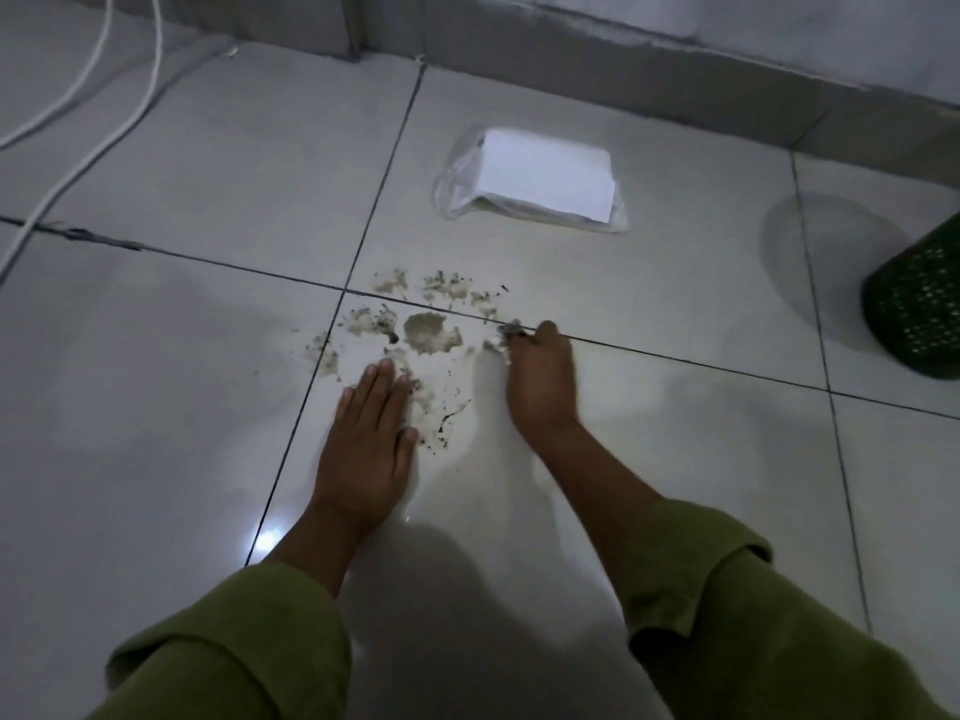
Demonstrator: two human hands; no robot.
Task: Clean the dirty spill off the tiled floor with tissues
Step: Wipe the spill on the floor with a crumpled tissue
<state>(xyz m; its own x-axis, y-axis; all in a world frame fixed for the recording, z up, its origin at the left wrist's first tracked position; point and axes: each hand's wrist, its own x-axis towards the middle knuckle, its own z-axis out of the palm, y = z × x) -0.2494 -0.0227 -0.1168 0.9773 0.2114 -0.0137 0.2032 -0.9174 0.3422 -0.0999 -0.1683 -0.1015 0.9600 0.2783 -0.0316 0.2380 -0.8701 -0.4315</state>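
A person crouches over a dirty spill (415, 330) on a pale tiled floor (675, 459), both hands down at the mess.

The left hand (369, 439) lies flat with fingers straight and together, gripping nothing, its fingertips touching the near edge of the spill. The right hand (537, 371) is curled at the spill's right edge, pinching what looks like a small soiled scrap, too blurred to name. The spill straddles a grout line where four tiles meet, and most of it remains, so wiping seems barely begun. The pack of tissues (540, 176) sits beyond the spill, near the wall. The next move likely calls for a fresh tissue. A green basket (919, 309) stands far right and white cables (93, 101) run far left; open floor lies all around.
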